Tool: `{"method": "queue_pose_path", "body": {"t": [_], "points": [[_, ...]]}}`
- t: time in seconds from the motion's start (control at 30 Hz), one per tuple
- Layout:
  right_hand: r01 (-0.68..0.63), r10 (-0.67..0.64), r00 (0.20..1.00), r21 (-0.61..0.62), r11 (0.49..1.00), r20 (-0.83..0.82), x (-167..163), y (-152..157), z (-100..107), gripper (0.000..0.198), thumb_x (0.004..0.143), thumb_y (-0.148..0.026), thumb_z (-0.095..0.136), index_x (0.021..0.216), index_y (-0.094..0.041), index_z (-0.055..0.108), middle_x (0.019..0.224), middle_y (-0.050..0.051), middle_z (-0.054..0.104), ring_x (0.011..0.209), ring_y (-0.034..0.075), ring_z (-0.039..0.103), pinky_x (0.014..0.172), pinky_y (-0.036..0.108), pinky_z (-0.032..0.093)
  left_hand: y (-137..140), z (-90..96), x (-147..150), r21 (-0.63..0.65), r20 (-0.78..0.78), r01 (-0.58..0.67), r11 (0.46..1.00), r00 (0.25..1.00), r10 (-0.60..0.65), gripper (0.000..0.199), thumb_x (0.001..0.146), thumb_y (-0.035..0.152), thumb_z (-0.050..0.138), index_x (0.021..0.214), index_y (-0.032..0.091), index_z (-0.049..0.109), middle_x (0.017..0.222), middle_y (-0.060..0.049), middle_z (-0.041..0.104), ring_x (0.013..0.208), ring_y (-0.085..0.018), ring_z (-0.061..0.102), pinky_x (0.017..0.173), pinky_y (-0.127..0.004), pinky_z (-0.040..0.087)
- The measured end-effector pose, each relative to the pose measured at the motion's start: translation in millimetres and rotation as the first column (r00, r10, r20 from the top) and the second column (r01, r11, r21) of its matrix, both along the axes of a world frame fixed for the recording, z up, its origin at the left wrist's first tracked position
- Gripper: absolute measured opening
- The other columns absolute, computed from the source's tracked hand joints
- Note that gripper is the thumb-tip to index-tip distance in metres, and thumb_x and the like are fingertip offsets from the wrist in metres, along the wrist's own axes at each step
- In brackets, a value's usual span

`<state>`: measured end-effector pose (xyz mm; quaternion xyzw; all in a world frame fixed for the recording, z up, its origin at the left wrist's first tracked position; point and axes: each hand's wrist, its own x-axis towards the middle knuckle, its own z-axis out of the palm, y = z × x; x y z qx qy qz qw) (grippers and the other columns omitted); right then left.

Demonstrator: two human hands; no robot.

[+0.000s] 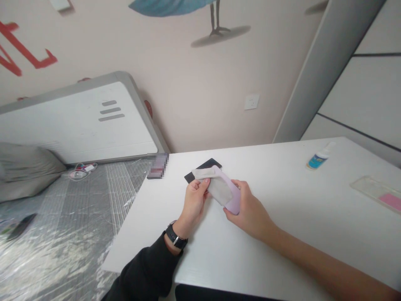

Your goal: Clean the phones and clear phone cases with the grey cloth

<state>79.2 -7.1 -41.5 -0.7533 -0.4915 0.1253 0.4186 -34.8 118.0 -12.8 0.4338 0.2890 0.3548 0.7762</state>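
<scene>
Your left hand (pixel 194 198) is pinched tight on a pale wipe cloth (pixel 216 186), thumb and fingers pressing it over the top of a lilac phone case (pixel 230 194). Your right hand (pixel 249 209) is wrapped around the lower end of that case, gripping it from below and holding it just above the white table (pixel 282 234). Right behind the case, a dark flat phone (pixel 200 169) lies on the table. Off to your right, near the far edge, a small spray bottle (pixel 318 158) lies on its side, and a clear case (pixel 376 193) sits well apart from your hands. A black watch (pixel 175 237) shows on your left wrist.
</scene>
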Motion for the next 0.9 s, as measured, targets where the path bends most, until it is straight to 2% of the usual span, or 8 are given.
{"method": "queue_pose_path", "body": {"t": [0.13,0.27,0.37,0.5,0.57,0.63,0.73,0.9], "points": [[-0.08,0.084,0.988,0.033,0.996,-0.127,6,0,6,0.064,0.073,-0.029,0.065,0.132,-0.021,0.041,0.13,0.015,0.058,0.117,0.033,0.061,0.098,0.05,0.049,5,1.6,-1,0.011,0.003,0.028,1.0,1.0,-0.028,0.044,0.061,0.049,0.092,0.082,0.014,0.075,0.078,-0.002,0.075,0.07,-0.012,0.064,0.067,-0.022,0.051],[-0.162,0.17,0.935,0.051,0.985,-0.311,12,1,2,0.059,0.078,-0.035,0.063,0.132,-0.02,0.046,0.13,0.015,0.061,0.119,0.032,0.058,0.102,0.051,0.045,8,3.2,-2,0.03,0.012,0.136,0.99,0.991,-0.136,0.049,0.067,0.056,0.087,0.086,0.012,0.076,0.085,-0.007,0.076,0.082,-0.017,0.067,0.08,-0.027,0.052],[-0.237,0.262,0.856,0.113,0.965,-0.445,15,1,-2,0.051,0.083,-0.04,0.06,0.13,-0.021,0.051,0.125,0.012,0.064,0.108,0.027,0.063,0.094,0.045,0.049,7,3.8,-2,0.054,0.037,0.185,0.981,0.982,-0.187,0.049,0.07,0.057,0.085,0.088,0.012,0.076,0.089,-0.009,0.076,0.089,-0.019,0.068,0.086,-0.029,0.051],[-0.384,0.426,0.68,0.204,0.9,-0.598,16,1,-5,0.052,0.091,-0.056,0.053,0.125,-0.017,0.059,0.095,0.009,0.07,0.081,0.022,0.066,0.072,0.035,0.053,5,3.6,-4,0.075,0.001,0.264,0.962,0.964,-0.265,0.045,0.072,0.055,0.084,0.08,0.012,0.072,0.075,-0.005,0.072,0.067,-0.014,0.064,0.067,-0.025,0.052],[-0.426,0.46,0.609,0.223,0.877,-0.646,15,1,-6,0.06,0.093,-0.065,0.048,0.118,-0.013,0.065,0.083,0.009,0.072,0.076,0.023,0.067,0.068,0.034,0.053,4,3.2,-5,0.069,-0.031,0.306,0.95,0.952,-0.304,0.045,0.073,0.055,0.084,0.079,0.012,0.07,0.064,-0.002,0.067,0.055,-0.012,0.059,0.053,-0.023,0.048],[-0.44,0.459,0.559,0.222,0.87,-0.69,15,1,-6,0.068,0.096,-0.07,0.039,0.11,-0.011,0.07,0.082,0.013,0.076,0.076,0.024,0.069,0.068,0.035,0.054,5,3.1,-5,0.06,-0.041,0.329,0.942,0.944,-0.327,0.044,0.074,0.054,0.083,0.078,0.012,0.069,0.058,0.0,0.064,0.046,-0.011,0.054,0.043,-0.023,0.043],[-0.472,0.443,0.508,0.192,0.861,-0.739,15,2,-5,0.075,0.097,-0.073,0.033,0.101,-0.01,0.074,0.09,0.016,0.078,0.078,0.025,0.074,0.07,0.037,0.057,7,4.4,-5,0.056,-0.035,0.274,0.96,0.962,-0.272,0.039,0.071,0.046,0.087,0.082,0.012,0.072,0.066,-0.003,0.07,0.05,-0.012,0.058,0.046,-0.023,0.046],[-0.496,0.408,0.467,0.149,0.855,-0.784,14,3,-6,0.064,0.091,-0.074,0.051,0.103,-0.013,0.069,0.098,0.015,0.077,0.088,0.026,0.076,0.075,0.037,0.061,10,6.0,-5,0.046,-0.089,0.143,0.989,0.986,-0.139,0.046,0.057,0.042,0.095,0.086,0.011,0.075,0.081,-0.006,0.077,0.063,-0.012,0.065,0.06,-0.022,0.052]]}}
